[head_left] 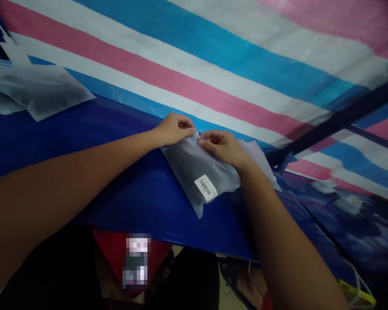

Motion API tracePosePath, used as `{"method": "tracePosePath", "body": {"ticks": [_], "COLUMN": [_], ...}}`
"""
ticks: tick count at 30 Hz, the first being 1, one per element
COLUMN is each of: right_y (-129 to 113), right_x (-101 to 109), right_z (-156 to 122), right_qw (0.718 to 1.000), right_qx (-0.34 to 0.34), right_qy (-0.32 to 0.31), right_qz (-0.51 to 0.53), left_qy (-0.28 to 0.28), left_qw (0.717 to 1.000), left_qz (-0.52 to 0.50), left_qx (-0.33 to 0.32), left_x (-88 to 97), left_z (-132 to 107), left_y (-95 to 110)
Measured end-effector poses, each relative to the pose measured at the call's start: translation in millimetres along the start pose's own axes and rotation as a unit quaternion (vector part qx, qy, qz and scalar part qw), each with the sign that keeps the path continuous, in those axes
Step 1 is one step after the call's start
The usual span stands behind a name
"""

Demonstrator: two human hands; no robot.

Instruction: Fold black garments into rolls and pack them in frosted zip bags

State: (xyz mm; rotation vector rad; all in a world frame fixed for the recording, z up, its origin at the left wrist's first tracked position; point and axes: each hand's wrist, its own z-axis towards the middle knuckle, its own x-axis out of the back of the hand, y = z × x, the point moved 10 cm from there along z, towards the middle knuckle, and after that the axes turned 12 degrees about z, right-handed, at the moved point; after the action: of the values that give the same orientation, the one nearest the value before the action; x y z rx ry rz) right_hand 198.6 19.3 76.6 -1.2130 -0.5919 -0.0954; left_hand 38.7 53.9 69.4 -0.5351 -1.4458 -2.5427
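Observation:
A frosted plastic bag [197, 172] with a dark item inside and a white barcode label [206, 187] lies on the blue table [67, 137]. My left hand [174, 128] pinches the bag's far top edge from the left. My right hand [221, 146] pinches the same edge from the right, fingers curled, the two hands almost touching. A second pale bag [258, 157] shows partly under my right wrist.
Several empty frosted bags [35, 90] lie at the far left of the table. A pink, white and blue striped tarp [213, 56] hangs behind. A dark metal bar [336, 120] slants at right. Below the table edge sits a red object [116, 254].

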Motion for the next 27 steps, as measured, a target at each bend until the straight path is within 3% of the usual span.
{"method": "tracePosePath", "body": {"ticks": [11,16,21,25,27], "right_y": [2.4,2.1,11.6,16.1,15.9], "right_x": [-1.5,-1.9,17.0,32.2,36.3], "right_z": [-0.7,-3.6,-2.8,1.3,2.6], "right_qw": [1.0,0.997,0.991,0.985,0.982], "right_qx": [-0.017,-0.057,-0.089,-0.064,-0.053], "right_qy": [0.017,0.026,0.099,0.158,0.179], "right_qz": [0.007,0.032,0.015,0.02,0.041], "left_qy": [-0.02,-0.015,-0.047,-0.046,-0.048], "left_qw": [1.0,1.0,0.994,0.989,0.985], "left_qz": [-0.005,-0.002,0.013,0.065,0.039], "left_qx": [0.008,0.024,0.096,0.124,0.159], "left_x": [-1.8,-0.3,-3.3,0.6,0.2], "left_z": [-0.9,-1.2,-3.2,-4.3,-6.1], "left_y": [-1.7,-2.6,-21.2,-33.0,-40.3]}}
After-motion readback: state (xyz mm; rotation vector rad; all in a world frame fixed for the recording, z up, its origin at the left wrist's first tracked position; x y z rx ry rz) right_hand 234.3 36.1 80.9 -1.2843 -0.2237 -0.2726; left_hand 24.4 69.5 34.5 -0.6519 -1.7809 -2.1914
